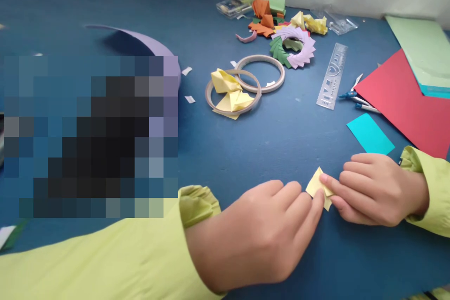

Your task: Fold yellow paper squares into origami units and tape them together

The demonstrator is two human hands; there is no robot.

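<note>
A person in pale green sleeves works a small yellow paper piece (317,186) on a blue tabletop (274,145), well to the near side of a clear plastic ruler (332,77) and slightly left of it. The right hand (372,192) pinches the piece's right corner between thumb and forefinger. The left hand (267,236) lies loosely curled and grips nothing, its forefinger tip pressing the paper's left edge flat. The work looks like setting a crease in a very small fold. It would likely go best with the pinned side kept dead still, the edges lined up before any pressure goes on, and the fingertip or nail run along the fold line from the middle outward — paper this small slips easily. Left of the ruler lie two tape rings (262,74), the nearer one holding folded yellow pieces (232,96). Beyond the ruler's far end and to its left sits a wreath of purple and green folded units (294,47), with orange folded paper (263,18) and a clear plastic box (232,7) farther left. Right of the ruler are a red sheet (404,98) and a pale green sheet (418,42), and a turquoise slip (370,134) lies on the ruler's near side. Writing is scarce — the ruler carries moulded scale marks and stencil shapes, none readable here, and no brand or label can be made out on anything else.
</note>
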